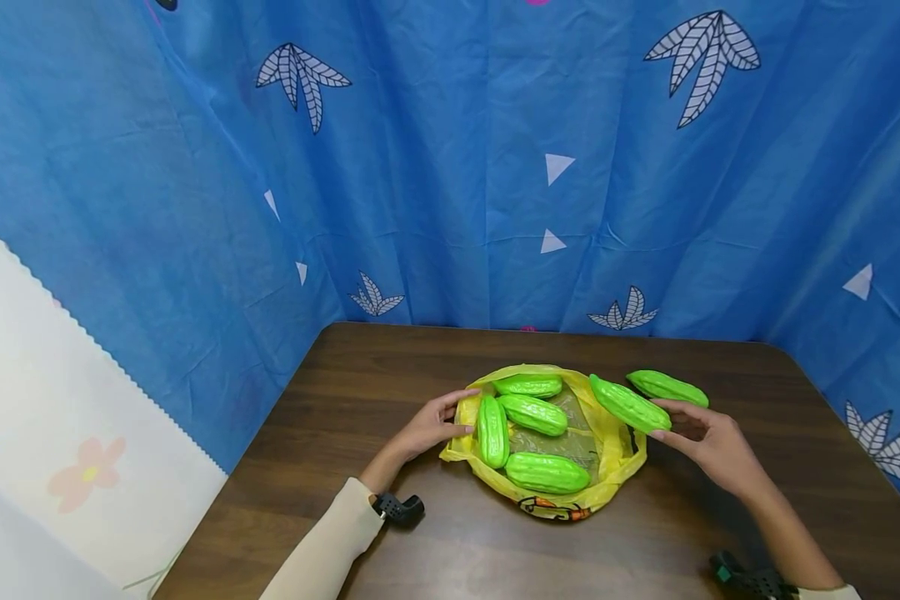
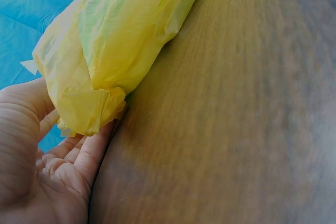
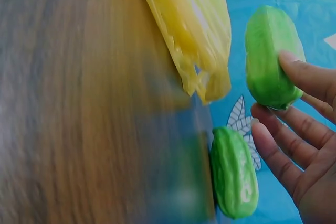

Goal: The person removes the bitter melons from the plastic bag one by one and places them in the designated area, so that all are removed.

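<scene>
My half-curled left hand [image 1: 429, 427] held the yellow plastic bag [image 2: 131, 45], four ridged green gourds [image 1: 534, 414] already inside; my half-curled right hand [image 1: 720, 450] pinched a fifth gourd [image 1: 630, 403]; a sixth gourd [image 1: 667, 387] lay outside.

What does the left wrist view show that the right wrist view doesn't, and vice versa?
Only the left wrist view: the left hand, which holds the crumpled end of the yellow bag.

Only the right wrist view: the right hand, its fingers pinching a green gourd, and a second green gourd lying on the table.

Both: part of the yellow bag, the dark wood-grain table, and the blue curtain.
</scene>
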The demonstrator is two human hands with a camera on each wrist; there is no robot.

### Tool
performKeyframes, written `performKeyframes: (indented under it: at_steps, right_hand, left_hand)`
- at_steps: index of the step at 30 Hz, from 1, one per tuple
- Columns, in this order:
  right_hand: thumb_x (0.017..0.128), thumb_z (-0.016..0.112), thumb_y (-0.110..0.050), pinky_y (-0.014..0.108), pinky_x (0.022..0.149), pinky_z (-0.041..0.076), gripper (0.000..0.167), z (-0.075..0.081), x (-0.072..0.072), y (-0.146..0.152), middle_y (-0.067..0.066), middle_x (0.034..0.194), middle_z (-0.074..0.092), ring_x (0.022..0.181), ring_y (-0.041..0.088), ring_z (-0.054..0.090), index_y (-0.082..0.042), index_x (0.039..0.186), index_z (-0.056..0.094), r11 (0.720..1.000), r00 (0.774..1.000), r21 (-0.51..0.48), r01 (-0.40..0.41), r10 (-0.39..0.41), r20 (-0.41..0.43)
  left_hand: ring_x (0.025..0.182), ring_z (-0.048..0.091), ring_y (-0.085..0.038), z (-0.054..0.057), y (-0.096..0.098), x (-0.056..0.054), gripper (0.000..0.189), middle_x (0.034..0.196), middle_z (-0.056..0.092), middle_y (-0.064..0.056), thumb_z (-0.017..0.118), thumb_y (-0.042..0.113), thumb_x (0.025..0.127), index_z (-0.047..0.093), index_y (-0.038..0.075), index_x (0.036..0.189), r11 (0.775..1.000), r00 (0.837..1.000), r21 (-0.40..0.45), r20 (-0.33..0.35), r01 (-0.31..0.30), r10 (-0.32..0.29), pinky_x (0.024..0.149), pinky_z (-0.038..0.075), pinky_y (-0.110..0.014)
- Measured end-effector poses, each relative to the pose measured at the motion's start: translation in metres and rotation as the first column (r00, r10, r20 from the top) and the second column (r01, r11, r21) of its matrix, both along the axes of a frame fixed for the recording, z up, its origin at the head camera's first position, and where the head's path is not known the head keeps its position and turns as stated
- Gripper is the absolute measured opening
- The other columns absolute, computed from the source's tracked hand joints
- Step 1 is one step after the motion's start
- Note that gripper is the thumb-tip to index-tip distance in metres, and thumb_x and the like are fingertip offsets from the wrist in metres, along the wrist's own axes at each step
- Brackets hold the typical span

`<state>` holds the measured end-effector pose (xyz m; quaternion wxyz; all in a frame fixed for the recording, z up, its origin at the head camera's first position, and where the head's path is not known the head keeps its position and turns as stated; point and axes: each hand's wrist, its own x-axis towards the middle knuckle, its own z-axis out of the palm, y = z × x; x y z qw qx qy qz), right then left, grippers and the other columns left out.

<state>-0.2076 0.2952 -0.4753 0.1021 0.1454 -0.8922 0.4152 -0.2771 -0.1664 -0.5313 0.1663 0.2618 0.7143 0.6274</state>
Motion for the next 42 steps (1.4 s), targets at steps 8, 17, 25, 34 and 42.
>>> performKeyframes:
  at_steps: [8,17,25,34,42]
  right_hand:
    - [0.092,0.077,-0.02,0.024,0.068,0.057,0.048,-0.003,-0.002,0.016,0.02,0.118,0.066,0.088,-0.006,0.062,-0.003,0.135,0.064,0.999,0.999,0.013,0.048,-0.049,0.015]
    - [0.092,0.077,-0.02,0.022,0.066,0.055,0.048,-0.009,-0.005,0.032,0.023,0.117,0.067,0.087,-0.013,0.056,-0.003,0.135,0.064,0.994,0.996,0.054,0.094,-0.094,-0.012]
    - [0.091,0.078,-0.024,0.024,0.065,0.055,0.05,-0.016,-0.007,0.04,0.029,0.126,0.063,0.091,-0.021,0.045,-0.003,0.134,0.064,0.986,0.991,0.093,0.136,-0.136,-0.008]
    - [0.09,0.08,-0.022,0.016,0.066,0.05,0.049,-0.023,-0.01,0.048,0.031,0.127,0.062,0.092,-0.024,0.04,-0.002,0.132,0.066,0.981,0.987,0.112,0.161,-0.159,-0.031]
    - [0.092,0.078,-0.026,0.028,0.066,0.054,0.051,-0.026,-0.008,0.052,0.033,0.129,0.06,0.102,0.032,0.064,-0.002,0.134,0.064,0.976,0.986,0.144,0.165,-0.168,0.01]
  left_hand:
    - [0.113,0.064,-0.023,0.0,0.0,0.0,0.065,0.14,0.057,-0.021,0.067,0.001,0.096,0.041,0.007,0.155,1.0,1.0,0.0,0.0,0.001,-0.001,0.085,0.059,-0.032]
    - [0.113,0.064,-0.022,-0.002,0.0,-0.001,0.065,0.138,0.058,-0.021,0.067,0.0,0.096,0.04,0.006,0.155,1.0,1.0,0.006,0.002,0.008,-0.008,0.085,0.059,-0.033]
    - [0.113,0.064,-0.021,-0.001,0.001,0.0,0.066,0.137,0.059,-0.021,0.067,0.0,0.096,0.041,0.008,0.155,1.0,1.0,0.0,0.008,0.0,0.0,0.085,0.059,-0.034]
    - [0.111,0.065,-0.019,0.001,0.0,0.001,0.065,0.137,0.059,-0.023,0.067,-0.001,0.096,0.04,0.005,0.155,1.0,1.0,0.012,0.0,0.003,-0.003,0.084,0.059,-0.033]
    - [0.113,0.064,-0.022,0.001,0.0,0.0,0.065,0.138,0.059,-0.021,0.067,0.0,0.096,0.042,0.009,0.155,1.0,1.0,-0.007,0.0,-0.003,0.003,0.085,0.059,-0.033]
